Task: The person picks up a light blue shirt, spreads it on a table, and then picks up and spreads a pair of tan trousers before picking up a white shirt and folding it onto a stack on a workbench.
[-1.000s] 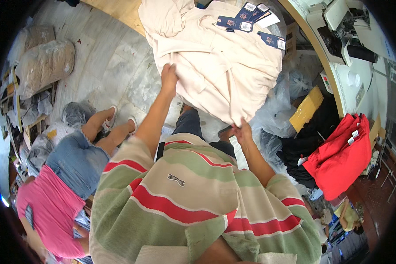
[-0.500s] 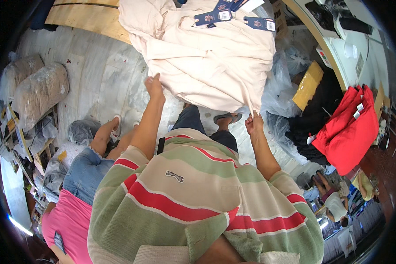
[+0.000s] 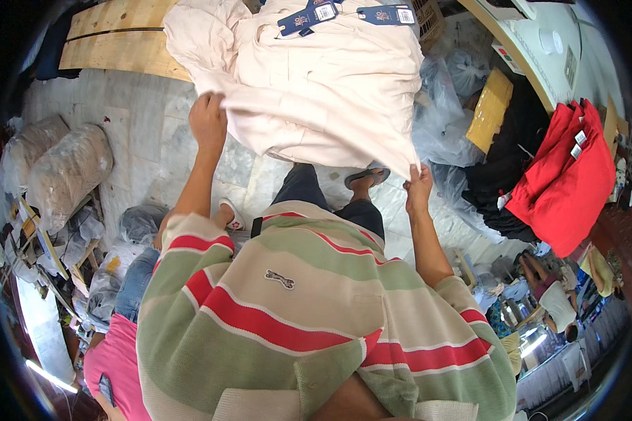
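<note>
The cream cloth (image 3: 316, 91) spreads just beyond and between the two hands, its near part drawn out in a slanting fold from one to the other. The left hand (image 3: 208, 116) is curled closed on its edge; the right hand (image 3: 418, 182) pinches a corner between thumb and fingers. Navy tags (image 3: 386, 15) lie on the cloth, beyond both hands. Red garments (image 3: 565, 179) sit right of the right hand, wooden planks (image 3: 119, 49) beyond the left
</note>
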Demonstrator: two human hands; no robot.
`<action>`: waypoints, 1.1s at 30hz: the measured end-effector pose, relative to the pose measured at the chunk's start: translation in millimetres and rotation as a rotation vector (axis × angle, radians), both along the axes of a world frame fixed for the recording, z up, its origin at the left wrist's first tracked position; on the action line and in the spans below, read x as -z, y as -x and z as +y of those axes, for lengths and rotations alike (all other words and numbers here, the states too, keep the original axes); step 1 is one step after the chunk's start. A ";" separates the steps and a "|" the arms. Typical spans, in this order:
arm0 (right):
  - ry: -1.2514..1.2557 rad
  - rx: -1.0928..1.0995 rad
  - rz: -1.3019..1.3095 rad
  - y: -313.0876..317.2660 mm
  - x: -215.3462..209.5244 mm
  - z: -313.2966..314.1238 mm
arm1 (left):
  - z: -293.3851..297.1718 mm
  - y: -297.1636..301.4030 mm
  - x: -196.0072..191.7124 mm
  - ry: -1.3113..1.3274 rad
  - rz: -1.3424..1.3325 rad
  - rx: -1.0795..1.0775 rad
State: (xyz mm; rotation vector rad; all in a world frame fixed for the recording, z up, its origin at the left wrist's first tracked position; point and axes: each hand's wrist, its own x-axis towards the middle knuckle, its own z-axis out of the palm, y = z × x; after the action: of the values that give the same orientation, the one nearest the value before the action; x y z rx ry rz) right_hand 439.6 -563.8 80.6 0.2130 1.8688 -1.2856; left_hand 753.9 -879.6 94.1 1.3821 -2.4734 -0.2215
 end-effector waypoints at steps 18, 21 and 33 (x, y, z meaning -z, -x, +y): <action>0.735 -0.177 0.182 94.7 -244.4 -163.7 | -159.4 8.8 -167.6 0.079 0.723 -0.024; 0.622 -0.136 0.314 83.8 -271.2 -146.7 | -148.7 18.5 -202.3 0.232 0.738 0.025; 0.081 -0.049 -0.210 -6.9 -63.8 -42.5 | -23.1 -80.4 -3.2 -0.405 0.439 -0.303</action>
State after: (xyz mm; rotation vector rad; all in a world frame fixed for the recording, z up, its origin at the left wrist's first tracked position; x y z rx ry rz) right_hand 446.5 -606.4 144.4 0.2479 1.6324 -1.2527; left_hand 834.3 -902.6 97.3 1.6275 -1.8964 -0.8892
